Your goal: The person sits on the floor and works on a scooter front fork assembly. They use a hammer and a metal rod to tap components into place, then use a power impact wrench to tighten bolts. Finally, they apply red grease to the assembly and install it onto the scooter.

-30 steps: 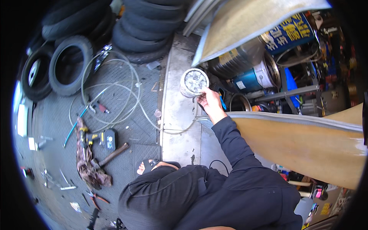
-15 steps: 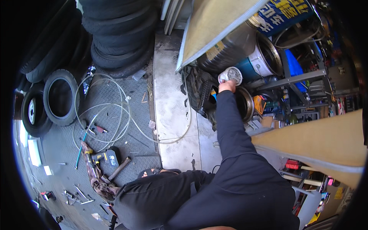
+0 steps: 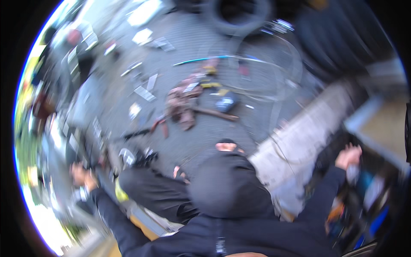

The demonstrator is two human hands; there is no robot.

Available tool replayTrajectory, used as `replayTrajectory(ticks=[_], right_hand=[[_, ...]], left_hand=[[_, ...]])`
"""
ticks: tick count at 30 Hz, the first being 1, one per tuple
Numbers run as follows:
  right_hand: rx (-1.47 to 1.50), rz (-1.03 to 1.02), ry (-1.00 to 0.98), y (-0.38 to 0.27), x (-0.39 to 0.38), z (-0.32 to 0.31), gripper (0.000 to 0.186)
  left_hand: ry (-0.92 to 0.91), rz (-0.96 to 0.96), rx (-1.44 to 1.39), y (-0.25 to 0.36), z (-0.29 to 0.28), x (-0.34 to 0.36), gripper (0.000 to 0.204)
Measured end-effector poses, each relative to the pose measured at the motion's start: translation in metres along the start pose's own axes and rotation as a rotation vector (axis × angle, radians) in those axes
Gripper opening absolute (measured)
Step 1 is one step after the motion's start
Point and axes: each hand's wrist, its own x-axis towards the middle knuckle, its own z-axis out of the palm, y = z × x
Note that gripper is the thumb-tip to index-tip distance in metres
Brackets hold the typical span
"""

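Out at the right, my right hand (image 3: 349,157) has its fingers stretched apart, though motion smears it. Just below it is a blurred whitish tub (image 3: 352,174); whether they touch is unclear. Far to the left, my left hand (image 3: 83,176) reaches toward a blurred clutter of grey and metallic shapes. Its fingers are too smeared to read. Ahead of my knees, a brownish cloth (image 3: 182,103) lies on the grey floor beside a brown-handled tool (image 3: 216,114) and a cordless power tool (image 3: 225,101) in blue and yellow.
A loose clear hose (image 3: 295,64) coils across the floor at upper right, near a tyre (image 3: 235,25) and stacked dark tyres (image 3: 342,38). A pale floor strip (image 3: 299,124) runs diagonally at right. A thin teal rod (image 3: 201,60) and scattered hand tools (image 3: 144,93) lie about.
The view has swung left, so the floor tools sit nearer the middle. My right hand has come off the white tub. My left arm has come into view, stretched out leftward.
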Motion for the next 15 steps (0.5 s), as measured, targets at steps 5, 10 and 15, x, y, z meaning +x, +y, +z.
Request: replayTrajectory(ticks=[5,10,15], right_hand=[[-0.091,-0.161,-0.984,0.062,-0.306,0.143,0.015],[-0.354,0.050,-1.752,0.080,-0.581,0.191,0.027],[-0.472,-0.483,-2.486,0.085,-0.775,0.173,0.036]], left_hand=[[0.641,-1.189,-1.185,-0.010,0.038,-0.005,0.032],[0.682,-1.263,-1.330,0.030,0.013,0.038,0.037],[0.629,-1.288,-1.337,0.040,-0.005,0.048,0.033]])
